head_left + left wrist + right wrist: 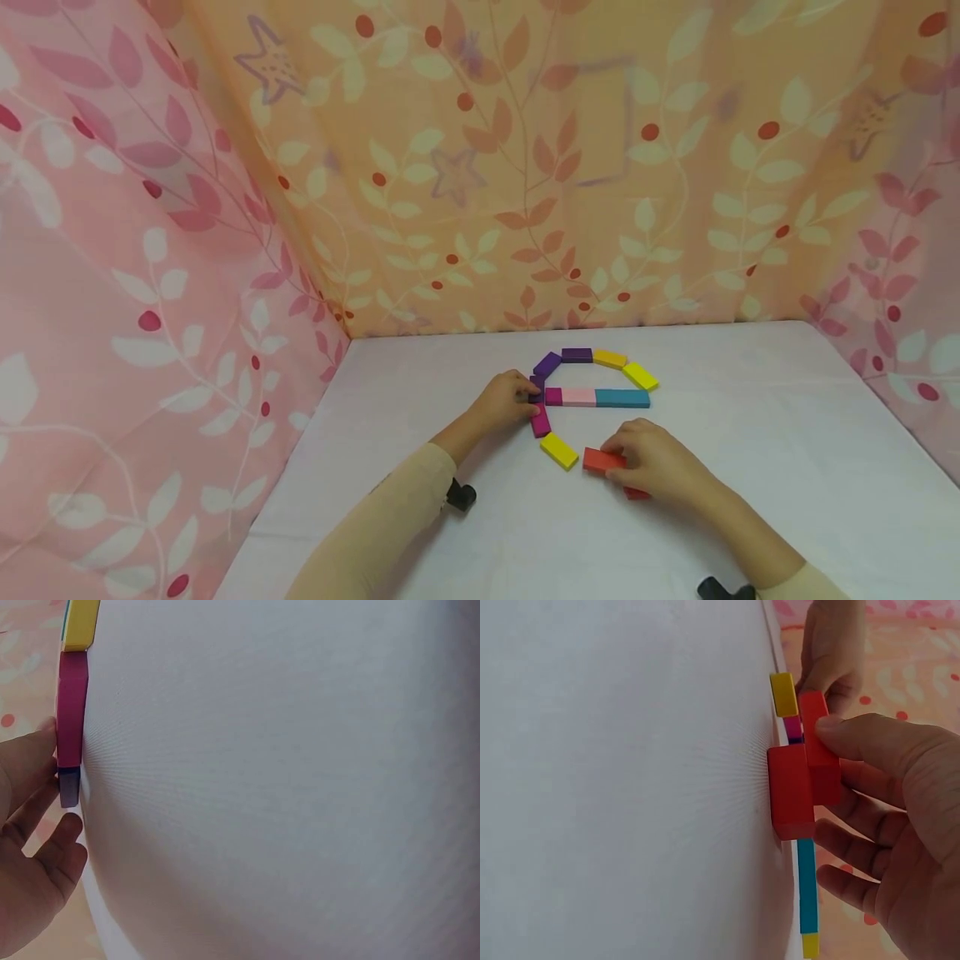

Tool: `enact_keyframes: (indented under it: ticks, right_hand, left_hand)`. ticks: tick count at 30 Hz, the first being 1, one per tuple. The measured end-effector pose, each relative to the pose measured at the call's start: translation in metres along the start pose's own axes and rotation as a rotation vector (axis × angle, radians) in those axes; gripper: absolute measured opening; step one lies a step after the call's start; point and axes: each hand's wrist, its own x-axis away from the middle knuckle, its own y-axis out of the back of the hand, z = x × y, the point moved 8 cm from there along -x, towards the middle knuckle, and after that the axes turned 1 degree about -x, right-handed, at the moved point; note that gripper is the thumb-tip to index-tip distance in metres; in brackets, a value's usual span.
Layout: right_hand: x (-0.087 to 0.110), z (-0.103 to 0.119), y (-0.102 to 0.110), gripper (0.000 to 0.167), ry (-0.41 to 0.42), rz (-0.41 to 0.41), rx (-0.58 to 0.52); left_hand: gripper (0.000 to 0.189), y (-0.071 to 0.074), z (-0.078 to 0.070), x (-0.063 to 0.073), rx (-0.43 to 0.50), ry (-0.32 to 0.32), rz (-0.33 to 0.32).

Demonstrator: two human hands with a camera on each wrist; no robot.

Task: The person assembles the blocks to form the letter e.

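Note:
My right hand pinches a red block between thumb and fingers. In the right wrist view, the held block sits higher than a second red block just beside it. At the left side of a curved row of blocks, my left hand has thumb and fingertips around a dark purple block, largely covered by them. Directly below it lies a magenta block, which the thumb meets. A yellow block lies between this and the held red block.
Two purple blocks, an orange block and a yellow block continue the curve at the top. A straight bar of magenta, pink and blue blocks crosses inside. White cloth covers the table; patterned curtains surround it.

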Motion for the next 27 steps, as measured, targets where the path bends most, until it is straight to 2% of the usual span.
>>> enact_keyframes:
  ticks: [6, 14, 27]
  right_hand:
    - [-0.0081, 0.0013, -0.0063, 0.03, -0.039, 0.039, -0.026]
    - [-0.0098, 0.0037, -0.0081, 0.029, -0.067, 0.047, -0.018]
    - [-0.0073, 0.0057, -0.0103, 0.03, -0.038, 0.048, -0.001]
  left_hand:
    - [0.037, -0.0015, 0.0023, 0.0004, 0.006, 0.013, 0.0]
    - [0.036, -0.0036, 0.0056, -0.0021, -0.002, 0.013, -0.005]
    - [0.036, -0.0048, 0.0073, -0.0039, -0.004, 0.006, -0.013]
